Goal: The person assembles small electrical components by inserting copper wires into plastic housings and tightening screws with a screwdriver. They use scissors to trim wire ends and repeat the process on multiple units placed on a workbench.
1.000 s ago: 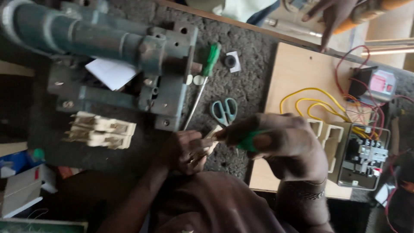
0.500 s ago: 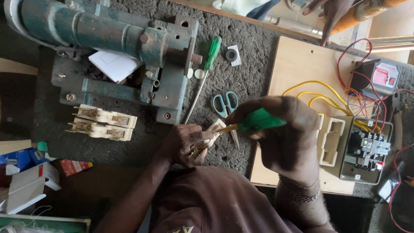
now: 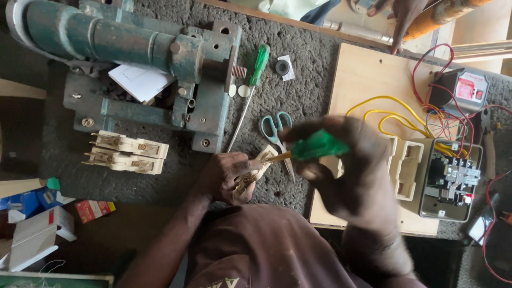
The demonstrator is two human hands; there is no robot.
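Far left, at the bench edge: small cardboard boxes [image 3: 32, 234] in white, blue and red. Beside them on the grey mat we list a pair of cream switch blocks [image 3: 125, 153] with brass contacts, lying just below a heavy green bench vice [image 3: 133, 58] that has a white paper slip [image 3: 140, 82] tucked into it.

Next: a green-handled screwdriver [image 3: 250, 90] lying loose on the mat, and teal-handled scissors [image 3: 276, 130] just beside it.

Centre: our left hand [image 3: 226, 178] is clamped around a small cream switch part [image 3: 256, 168], held just above the mat near our chest. Our right hand [image 3: 346, 170] is closed on a second green screwdriver [image 3: 314, 148], whose tip touches the switch part; the two hands are close together.

Right: a plywood board [image 3: 362, 80] carrying yellow wires [image 3: 384, 114], red wires [image 3: 432, 74], a cream housing [image 3: 405, 168] and a grey contactor box [image 3: 448, 181].

Top right: another person's hand [image 3: 397, 13] at the board's far edge.
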